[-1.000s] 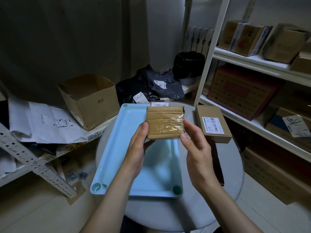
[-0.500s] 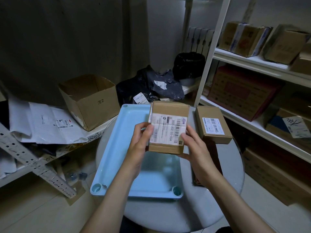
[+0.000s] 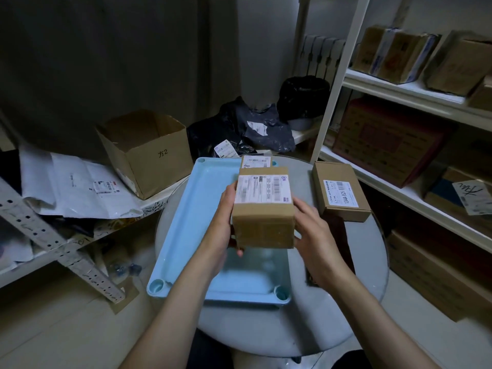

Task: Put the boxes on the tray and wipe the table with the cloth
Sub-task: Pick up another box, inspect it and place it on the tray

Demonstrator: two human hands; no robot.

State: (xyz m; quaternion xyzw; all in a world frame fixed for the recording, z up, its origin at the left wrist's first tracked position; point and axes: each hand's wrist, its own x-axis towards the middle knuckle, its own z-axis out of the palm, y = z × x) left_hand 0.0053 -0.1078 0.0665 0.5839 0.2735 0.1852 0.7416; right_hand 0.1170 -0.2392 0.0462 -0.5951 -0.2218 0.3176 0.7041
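Note:
I hold a brown cardboard box (image 3: pixel 263 209) with a white shipping label on top, above the light blue tray (image 3: pixel 186 222). My left hand (image 3: pixel 222 222) grips its left side and my right hand (image 3: pixel 316 235) its right side. Behind it, a second labelled box (image 3: pixel 255 162) lies at the tray's far end, mostly hidden. A third brown box (image 3: pixel 339 190) with a small label rests on the round glass table (image 3: pixel 346 302), to the right of the tray. A dark cloth (image 3: pixel 342 235) lies on the table under my right hand, partly covered.
An open cardboard carton (image 3: pixel 145 150) and white mailer bags (image 3: pixel 74 187) sit on the low shelf at left. Black parcel bags (image 3: pixel 247 129) lie behind the table. White shelving (image 3: pixel 399 94) with several boxes stands close on the right.
The box has been turned over in my hands: its taped underside faced me, then the label side, and now the label lies on top with the box held lower over the tray.

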